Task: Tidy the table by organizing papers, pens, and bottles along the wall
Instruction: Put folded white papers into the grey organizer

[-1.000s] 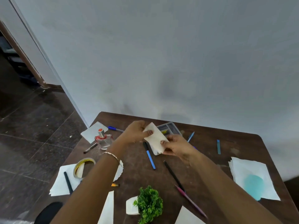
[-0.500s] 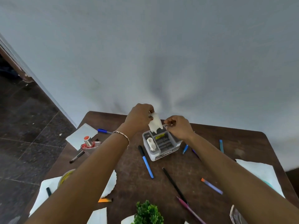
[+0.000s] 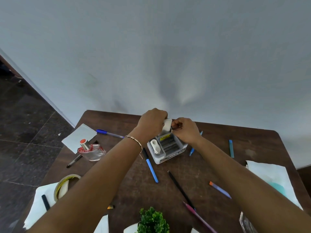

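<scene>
Head view: the left hand (image 3: 152, 123) and right hand (image 3: 184, 130) both pinch a folded white paper (image 3: 167, 126), fingers curled on it, just above the back compartment of a grey organizer tray (image 3: 168, 148) near the wall. A blue pen (image 3: 151, 167) lies beside the tray on the counter (image 3: 138, 190); a perfume bottle (image 3: 92, 151) sits farther left.

~10 pens (image 3: 152, 167), 1 tape (image 3: 62, 186), 1 plant (image 3: 153, 221)
</scene>
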Action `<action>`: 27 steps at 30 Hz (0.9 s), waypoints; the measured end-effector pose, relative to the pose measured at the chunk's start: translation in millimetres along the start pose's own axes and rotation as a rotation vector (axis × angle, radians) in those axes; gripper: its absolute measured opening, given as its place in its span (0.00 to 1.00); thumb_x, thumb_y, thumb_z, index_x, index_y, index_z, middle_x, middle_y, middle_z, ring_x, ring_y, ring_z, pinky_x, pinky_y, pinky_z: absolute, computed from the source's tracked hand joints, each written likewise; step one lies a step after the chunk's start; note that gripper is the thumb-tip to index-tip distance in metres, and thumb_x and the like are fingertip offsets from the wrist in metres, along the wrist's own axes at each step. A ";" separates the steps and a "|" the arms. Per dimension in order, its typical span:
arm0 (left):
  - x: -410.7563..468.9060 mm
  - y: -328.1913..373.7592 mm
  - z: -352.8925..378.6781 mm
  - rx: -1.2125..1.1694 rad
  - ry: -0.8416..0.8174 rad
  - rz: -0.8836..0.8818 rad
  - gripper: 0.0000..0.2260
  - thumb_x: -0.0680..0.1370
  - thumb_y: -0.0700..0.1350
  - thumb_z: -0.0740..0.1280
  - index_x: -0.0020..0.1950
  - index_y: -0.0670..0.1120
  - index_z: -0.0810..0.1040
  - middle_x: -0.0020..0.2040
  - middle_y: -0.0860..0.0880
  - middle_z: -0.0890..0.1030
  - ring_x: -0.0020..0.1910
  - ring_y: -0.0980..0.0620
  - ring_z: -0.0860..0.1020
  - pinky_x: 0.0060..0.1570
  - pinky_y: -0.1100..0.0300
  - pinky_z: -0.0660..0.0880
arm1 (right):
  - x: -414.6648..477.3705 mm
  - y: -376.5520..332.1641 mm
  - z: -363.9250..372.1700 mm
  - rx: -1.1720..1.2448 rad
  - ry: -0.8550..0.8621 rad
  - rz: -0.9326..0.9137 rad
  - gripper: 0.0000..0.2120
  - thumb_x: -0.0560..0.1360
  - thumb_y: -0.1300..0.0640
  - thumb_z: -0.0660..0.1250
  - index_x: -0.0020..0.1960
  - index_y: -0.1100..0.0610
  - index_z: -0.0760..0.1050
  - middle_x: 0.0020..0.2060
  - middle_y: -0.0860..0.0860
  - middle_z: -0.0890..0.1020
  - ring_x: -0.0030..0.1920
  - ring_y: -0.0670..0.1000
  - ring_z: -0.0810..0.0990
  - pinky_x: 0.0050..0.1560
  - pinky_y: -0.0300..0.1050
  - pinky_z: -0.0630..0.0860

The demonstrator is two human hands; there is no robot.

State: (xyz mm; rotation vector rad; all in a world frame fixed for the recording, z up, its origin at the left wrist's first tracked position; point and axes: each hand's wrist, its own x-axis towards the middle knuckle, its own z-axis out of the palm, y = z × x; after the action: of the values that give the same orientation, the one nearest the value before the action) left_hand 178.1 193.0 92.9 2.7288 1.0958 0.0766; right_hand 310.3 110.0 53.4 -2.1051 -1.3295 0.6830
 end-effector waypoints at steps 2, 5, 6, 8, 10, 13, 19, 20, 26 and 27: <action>-2.3 1.3 6.5 0.044 -0.001 0.015 0.09 0.74 0.37 0.64 0.53 0.43 0.77 0.48 0.43 0.79 0.47 0.41 0.78 0.41 0.54 0.73 | -0.5 -0.7 0.5 -0.005 0.010 -0.006 0.09 0.70 0.62 0.70 0.50 0.56 0.80 0.42 0.48 0.81 0.43 0.47 0.78 0.42 0.36 0.69; -7.2 2.0 12.5 0.060 0.009 0.019 0.07 0.75 0.38 0.64 0.51 0.43 0.76 0.48 0.43 0.78 0.47 0.42 0.78 0.41 0.53 0.72 | -1.5 -1.6 1.7 0.005 0.021 -0.012 0.09 0.70 0.62 0.71 0.50 0.56 0.80 0.43 0.49 0.82 0.44 0.48 0.80 0.45 0.40 0.73; -9.0 1.7 13.8 0.056 0.015 0.019 0.06 0.75 0.39 0.65 0.51 0.43 0.75 0.48 0.43 0.78 0.47 0.42 0.78 0.41 0.53 0.72 | -2.0 -1.7 2.1 0.012 0.023 -0.015 0.09 0.70 0.62 0.71 0.50 0.56 0.80 0.44 0.49 0.83 0.44 0.49 0.80 0.46 0.40 0.75; -13.3 -0.5 16.4 0.039 0.035 0.018 0.05 0.75 0.40 0.65 0.50 0.42 0.74 0.48 0.43 0.78 0.47 0.42 0.78 0.40 0.54 0.72 | -3.0 -1.7 2.5 0.030 0.020 -0.012 0.10 0.70 0.62 0.72 0.51 0.55 0.80 0.44 0.49 0.83 0.45 0.48 0.81 0.48 0.41 0.77; -18.1 -3.7 18.7 0.020 0.050 0.006 0.06 0.75 0.42 0.66 0.51 0.42 0.74 0.49 0.43 0.78 0.48 0.43 0.77 0.40 0.53 0.72 | -4.2 -1.4 3.4 0.043 0.018 -0.008 0.10 0.70 0.61 0.73 0.51 0.54 0.80 0.45 0.49 0.84 0.46 0.48 0.81 0.51 0.43 0.78; -25.8 -7.0 20.1 -0.015 0.047 -0.034 0.11 0.74 0.43 0.68 0.55 0.43 0.74 0.52 0.43 0.78 0.51 0.43 0.77 0.44 0.51 0.76 | -9.0 -2.8 4.0 0.045 0.031 -0.017 0.12 0.70 0.61 0.73 0.54 0.55 0.79 0.48 0.49 0.84 0.47 0.47 0.81 0.53 0.44 0.78; -52.7 -7.6 16.9 -0.133 0.114 -0.147 0.17 0.75 0.44 0.69 0.63 0.42 0.72 0.56 0.42 0.77 0.57 0.43 0.74 0.50 0.51 0.75 | -29.0 -8.7 2.4 0.087 0.141 -0.038 0.14 0.70 0.61 0.73 0.54 0.53 0.75 0.49 0.49 0.80 0.48 0.48 0.79 0.46 0.38 0.71; -58.7 -7.5 16.9 -0.168 0.138 -0.169 0.19 0.75 0.44 0.68 0.64 0.42 0.71 0.56 0.42 0.76 0.57 0.43 0.74 0.51 0.51 0.75 | -33.8 -11.3 2.2 0.080 0.164 -0.041 0.14 0.70 0.61 0.73 0.52 0.52 0.73 0.47 0.48 0.79 0.47 0.48 0.78 0.45 0.38 0.71; -117.5 -3.9 12.9 -0.337 0.248 -0.315 0.18 0.75 0.46 0.67 0.63 0.42 0.73 0.57 0.43 0.78 0.57 0.45 0.76 0.54 0.54 0.74 | -76.8 -36.4 16.1 0.148 0.136 -0.099 0.12 0.69 0.61 0.73 0.46 0.52 0.71 0.41 0.46 0.76 0.40 0.46 0.75 0.42 0.40 0.71; -130.8 -3.4 12.3 -0.355 0.268 -0.336 0.18 0.75 0.46 0.68 0.64 0.43 0.73 0.58 0.44 0.79 0.57 0.46 0.77 0.54 0.54 0.74 | -85.6 -41.5 21.1 0.174 0.111 -0.109 0.13 0.69 0.60 0.73 0.47 0.52 0.71 0.41 0.45 0.76 0.40 0.45 0.75 0.42 0.38 0.71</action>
State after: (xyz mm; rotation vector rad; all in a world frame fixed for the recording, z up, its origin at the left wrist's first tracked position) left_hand 82.6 103.1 83.6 2.2347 1.4385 0.5426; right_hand 237.2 50.2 77.3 -1.8897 -1.2664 0.6044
